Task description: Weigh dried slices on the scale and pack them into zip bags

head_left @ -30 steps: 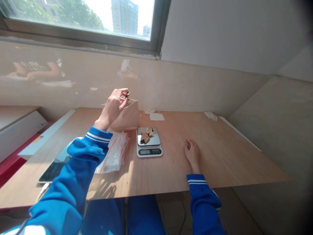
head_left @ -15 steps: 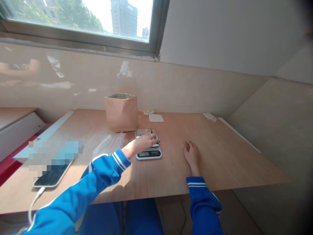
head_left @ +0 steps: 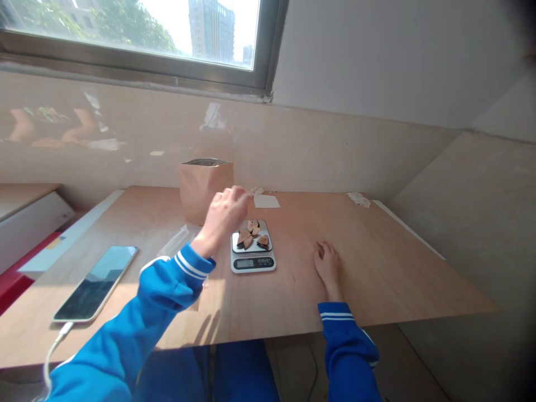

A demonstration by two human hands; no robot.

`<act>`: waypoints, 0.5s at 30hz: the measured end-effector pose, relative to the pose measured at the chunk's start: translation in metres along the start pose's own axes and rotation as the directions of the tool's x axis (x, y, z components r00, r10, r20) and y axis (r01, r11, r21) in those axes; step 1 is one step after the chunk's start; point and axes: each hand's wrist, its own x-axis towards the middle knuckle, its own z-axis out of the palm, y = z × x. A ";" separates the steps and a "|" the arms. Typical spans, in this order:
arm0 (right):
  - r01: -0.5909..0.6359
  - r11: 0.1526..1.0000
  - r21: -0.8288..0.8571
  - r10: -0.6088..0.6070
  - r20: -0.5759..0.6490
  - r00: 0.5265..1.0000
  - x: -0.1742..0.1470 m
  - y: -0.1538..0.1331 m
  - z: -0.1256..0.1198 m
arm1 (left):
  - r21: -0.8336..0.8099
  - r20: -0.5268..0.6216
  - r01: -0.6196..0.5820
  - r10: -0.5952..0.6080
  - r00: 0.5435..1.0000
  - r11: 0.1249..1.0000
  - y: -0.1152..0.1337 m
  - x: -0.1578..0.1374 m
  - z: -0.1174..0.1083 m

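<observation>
Nut pieces sit on the scale pan mid-tabletop. Left hand hovers beside, fingers loosely curled, empty, between bag and scale. Right hand rests flat.

Left hand raised, empty, between the paper bag and the scale bearing brown pieces; right hand flat on the table
</observation>
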 end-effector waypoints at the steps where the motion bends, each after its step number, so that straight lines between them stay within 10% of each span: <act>1: -0.001 1.000 0.001 0.001 -0.001 1.000 0.000 0.000 0.000 | -0.022 -0.064 0.103 -0.104 0.993 0.994 -0.011 0.007 -0.013; 5: -0.014 1.000 0.002 0.014 0.003 1.000 -0.001 -0.001 0.000 | 0.019 -0.138 0.355 -0.349 0.927 0.935 -0.065 0.024 -0.033; 11: -0.017 0.999 0.048 0.016 0.004 1.000 0.002 -0.012 -0.009 | 0.095 0.228 0.223 -0.240 0.944 0.970 -0.099 0.001 -0.006; 15: 0.172 0.958 0.231 -0.177 0.004 0.984 -0.001 -0.063 -0.024 | 0.007 -0.057 0.262 -0.261 0.964 0.965 -0.090 -0.006 -0.009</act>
